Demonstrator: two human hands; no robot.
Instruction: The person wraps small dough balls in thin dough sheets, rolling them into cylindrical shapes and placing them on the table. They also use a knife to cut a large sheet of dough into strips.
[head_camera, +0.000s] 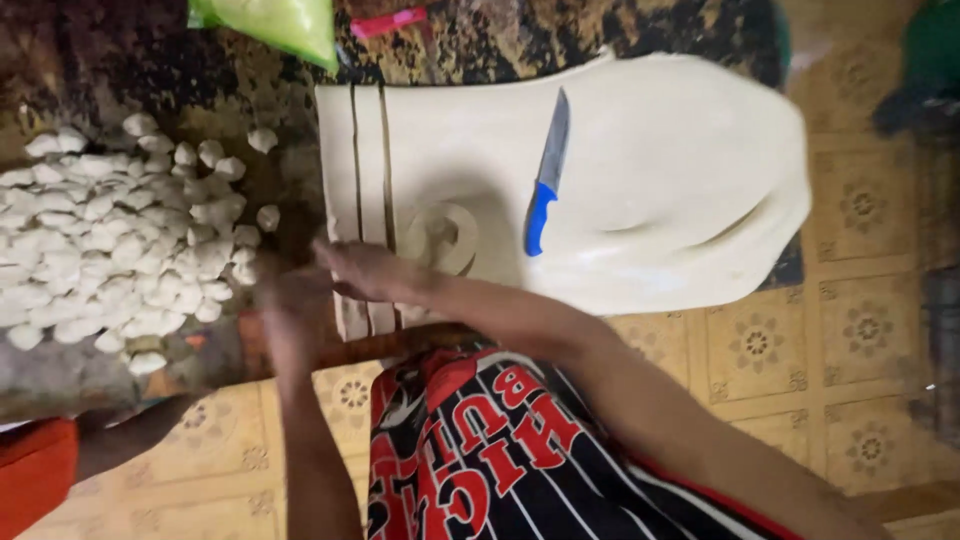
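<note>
A large pale sheet of rolled dough (660, 190) lies on a dark patterned surface, with two narrow strips (367, 160) cut along its left edge. A knife with a blue handle (545, 180) rests on the dough. My right hand (365, 270) reaches across the near ends of the strips, blurred by motion. My left hand (290, 315) is beside it at the edge of the surface, also blurred; whether either holds a bit of dough I cannot tell. A heap of several small white dough pieces (110, 240) lies to the left.
A green plastic bag (275, 25) and a pink item (390, 20) sit at the far edge. A curled dough scrap (445, 235) lies on the sheet near my right hand. Tiled yellow floor (840, 340) spreads to the right. My lap in red, black and white fabric (500, 450) is below.
</note>
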